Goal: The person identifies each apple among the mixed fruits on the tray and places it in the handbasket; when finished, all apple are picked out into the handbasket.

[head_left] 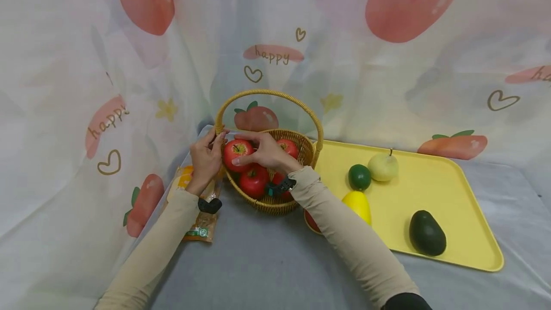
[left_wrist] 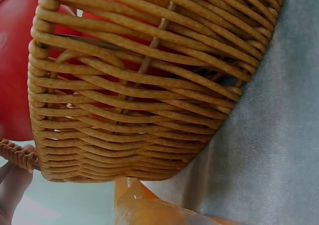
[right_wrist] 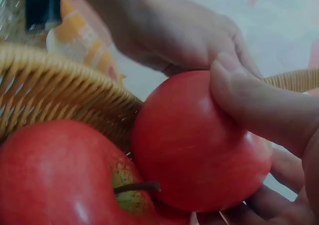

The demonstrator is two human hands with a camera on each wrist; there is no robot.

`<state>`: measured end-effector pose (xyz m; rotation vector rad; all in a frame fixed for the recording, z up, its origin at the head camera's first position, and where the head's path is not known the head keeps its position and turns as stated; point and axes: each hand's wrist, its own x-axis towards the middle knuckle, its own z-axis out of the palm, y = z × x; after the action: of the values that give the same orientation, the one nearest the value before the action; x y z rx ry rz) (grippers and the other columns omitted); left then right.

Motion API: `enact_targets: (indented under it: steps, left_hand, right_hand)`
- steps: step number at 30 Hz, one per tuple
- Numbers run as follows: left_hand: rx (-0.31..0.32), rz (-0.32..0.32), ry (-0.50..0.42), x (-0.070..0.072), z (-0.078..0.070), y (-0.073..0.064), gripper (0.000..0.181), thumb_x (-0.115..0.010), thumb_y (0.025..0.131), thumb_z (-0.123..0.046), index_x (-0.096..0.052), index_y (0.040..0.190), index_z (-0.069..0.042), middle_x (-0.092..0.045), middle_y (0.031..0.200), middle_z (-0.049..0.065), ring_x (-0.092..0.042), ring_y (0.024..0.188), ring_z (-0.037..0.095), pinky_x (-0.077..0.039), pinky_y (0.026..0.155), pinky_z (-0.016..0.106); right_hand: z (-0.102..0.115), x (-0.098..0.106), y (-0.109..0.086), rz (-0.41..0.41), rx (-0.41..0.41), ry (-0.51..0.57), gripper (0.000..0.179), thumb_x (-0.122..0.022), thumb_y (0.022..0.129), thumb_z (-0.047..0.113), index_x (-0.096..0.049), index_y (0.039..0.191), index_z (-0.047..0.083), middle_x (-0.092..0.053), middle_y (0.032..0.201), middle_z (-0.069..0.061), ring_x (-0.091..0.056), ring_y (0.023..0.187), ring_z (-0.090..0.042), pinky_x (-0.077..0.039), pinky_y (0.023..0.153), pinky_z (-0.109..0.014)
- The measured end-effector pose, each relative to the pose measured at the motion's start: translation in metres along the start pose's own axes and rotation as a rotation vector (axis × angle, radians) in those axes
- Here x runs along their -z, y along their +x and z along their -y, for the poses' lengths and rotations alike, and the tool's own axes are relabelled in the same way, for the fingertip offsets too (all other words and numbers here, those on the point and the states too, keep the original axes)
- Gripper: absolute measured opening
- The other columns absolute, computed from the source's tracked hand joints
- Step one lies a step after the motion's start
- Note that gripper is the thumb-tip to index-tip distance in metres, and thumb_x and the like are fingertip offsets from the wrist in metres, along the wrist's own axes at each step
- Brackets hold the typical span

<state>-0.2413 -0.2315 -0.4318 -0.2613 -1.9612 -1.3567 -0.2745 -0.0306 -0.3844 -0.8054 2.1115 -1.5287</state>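
Note:
A wicker basket (head_left: 269, 207) with a tall arched handle (head_left: 270, 92) holds several red apples, among them a front apple (head_left: 253, 183) and one at the back right (head_left: 287, 146). My right hand (head_left: 272, 151) grips an apple (right_wrist: 189, 145) at the basket's left side, thumb on top and fingers curled beneath it. That apple touches the neighbouring apple (right_wrist: 60, 170) in the right wrist view. At the left rim, my left hand (head_left: 205, 159) holds the foot of the handle. Only some of its fingers show in the left wrist view, beyond the wicker wall (left_wrist: 129, 100).
Right of the basket lies a yellow tray (head_left: 456, 204) with a pear (head_left: 383, 167), a round dark green fruit (head_left: 359, 177), a yellow fruit (head_left: 358, 206) and an avocado (head_left: 427, 233). A red round thing (head_left: 311, 221) is partly behind my right sleeve. A plastic food bag (head_left: 202, 228) lies under my left wrist.

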Motion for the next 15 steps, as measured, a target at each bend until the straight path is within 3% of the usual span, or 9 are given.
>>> enact_targets:
  steps: [7,15]
  left_hand:
    - [-0.006,0.007,-0.006,0.0,0.001,0.001,0.03,-0.064,0.107,-0.012,-0.073,0.134,-0.001,-0.079,0.113,0.022,-0.079,0.091,0.043,-0.058,0.084,0.012]
    - [0.028,0.015,-0.015,0.0,0.002,0.002,0.029,-0.065,0.106,-0.007,-0.073,0.133,0.001,-0.078,0.114,0.025,-0.079,0.092,0.044,-0.056,0.08,0.009]
  right_hand:
    - [-0.004,0.001,0.008,0.032,0.015,0.011,0.076,-0.089,0.089,0.016,-0.055,0.157,0.013,-0.061,0.154,-0.004,-0.063,0.133,-0.022,-0.054,0.109,-0.04]
    - [-0.005,0.004,0.013,0.047,0.029,-0.111,0.081,-0.091,0.086,0.017,-0.053,0.157,0.011,-0.059,0.157,-0.004,-0.061,0.136,-0.024,-0.052,0.112,-0.041]
